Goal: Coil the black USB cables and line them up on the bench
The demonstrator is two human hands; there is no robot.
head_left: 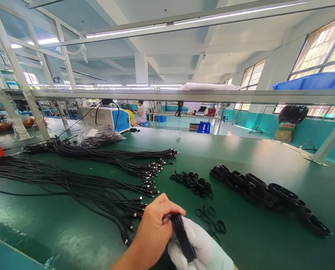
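Observation:
Close in front of me, a black cable [183,238] is gathered into a tight, flat coil. My bare left hand [156,225] pinches the coil's upper end between thumb and fingers. In a white glove, my right hand [203,245] wraps round the coil's lower part from the right; some of its fingers are hidden beneath. Just beyond the glove lie several loose black rings [209,217], with a pile of small black rings [192,183] farther off. Long black cables with metal plug ends [105,187] stretch across the bench to the left of my hands.
A row of coiled black cables [264,191] lies on the green bench [248,150] at right. Behind the long cables are a plastic bag of black items [99,135] and a blue-and-grey machine [108,118]. A metal rail [156,95] crosses above. A person [141,112] sits far back.

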